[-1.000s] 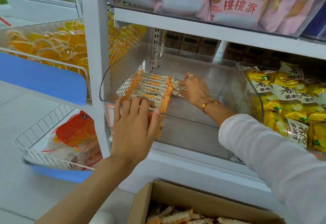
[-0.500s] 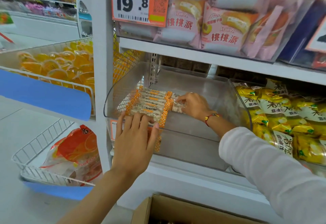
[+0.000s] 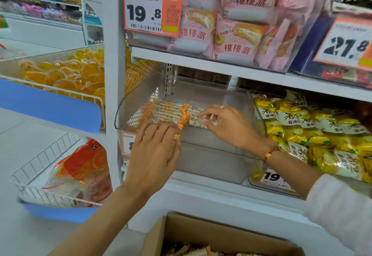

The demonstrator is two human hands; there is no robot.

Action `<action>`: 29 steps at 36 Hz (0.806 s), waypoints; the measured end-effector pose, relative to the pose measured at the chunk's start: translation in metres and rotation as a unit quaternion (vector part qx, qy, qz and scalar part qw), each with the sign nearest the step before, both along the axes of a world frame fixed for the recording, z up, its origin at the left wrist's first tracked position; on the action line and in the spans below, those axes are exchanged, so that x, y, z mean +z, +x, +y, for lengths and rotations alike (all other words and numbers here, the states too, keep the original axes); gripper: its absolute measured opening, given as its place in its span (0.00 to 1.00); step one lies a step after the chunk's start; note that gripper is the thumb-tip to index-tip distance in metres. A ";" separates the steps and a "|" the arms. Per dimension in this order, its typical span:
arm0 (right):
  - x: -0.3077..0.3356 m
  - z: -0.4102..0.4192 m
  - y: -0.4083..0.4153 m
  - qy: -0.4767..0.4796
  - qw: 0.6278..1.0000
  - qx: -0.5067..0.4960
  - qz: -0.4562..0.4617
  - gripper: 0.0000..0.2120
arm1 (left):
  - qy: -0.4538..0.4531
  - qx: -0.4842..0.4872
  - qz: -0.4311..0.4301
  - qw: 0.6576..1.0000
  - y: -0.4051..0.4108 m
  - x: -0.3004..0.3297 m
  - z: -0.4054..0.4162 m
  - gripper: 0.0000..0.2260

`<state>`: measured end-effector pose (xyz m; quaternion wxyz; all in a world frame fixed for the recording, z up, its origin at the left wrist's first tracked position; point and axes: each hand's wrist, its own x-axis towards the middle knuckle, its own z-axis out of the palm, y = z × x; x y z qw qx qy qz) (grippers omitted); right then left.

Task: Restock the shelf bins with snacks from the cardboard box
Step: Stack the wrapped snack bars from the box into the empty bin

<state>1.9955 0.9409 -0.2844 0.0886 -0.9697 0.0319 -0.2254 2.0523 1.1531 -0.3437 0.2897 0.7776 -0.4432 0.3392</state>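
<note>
A clear plastic bin (image 3: 211,151) sits on the middle shelf. Inside it, at the left, lies a row of snack bars (image 3: 167,112) in clear wrappers with orange checked ends. My left hand (image 3: 155,155) reaches over the bin's front wall, its straight fingers pressing on the near edge of that row. My right hand (image 3: 231,126) is inside the bin and pinches a few more bars (image 3: 198,121) between thumb and fingers, against the right end of the row. The open cardboard box (image 3: 181,233) stands below, with a few bars showing inside.
A bin of yellow packets (image 3: 312,134) adjoins on the right. Pink pie packets (image 3: 241,34) and an orange price tag (image 3: 153,10) fill the shelf above. Left of the white post (image 3: 112,74) are a basket of orange jelly cups (image 3: 66,74) and a wire basket (image 3: 40,167).
My view has tilted up, so the upper shelf shows more and the box less. My right hand has drawn its bars closer to the row. My left hand stays on the row.
</note>
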 end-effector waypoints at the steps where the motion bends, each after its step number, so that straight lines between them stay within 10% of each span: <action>1: 0.003 0.008 -0.019 -0.002 1.000 0.004 -0.008 0.14 | 0.000 -0.014 -0.001 1.000 -0.007 0.003 -0.001 0.10; 9: -0.047 0.031 -0.148 0.017 0.994 -0.011 0.106 0.12 | 0.028 -0.042 0.198 0.979 -0.071 -0.023 -0.031 0.11; 16: -0.165 -0.003 -0.213 0.119 0.914 -0.092 0.377 0.14 | 0.260 -0.026 0.336 0.905 -0.123 -0.132 -0.034 0.09; 29: -0.293 -0.012 -0.248 0.077 0.853 -0.167 0.488 0.38 | 0.461 -0.050 0.361 0.809 -0.112 -0.280 -0.039 0.23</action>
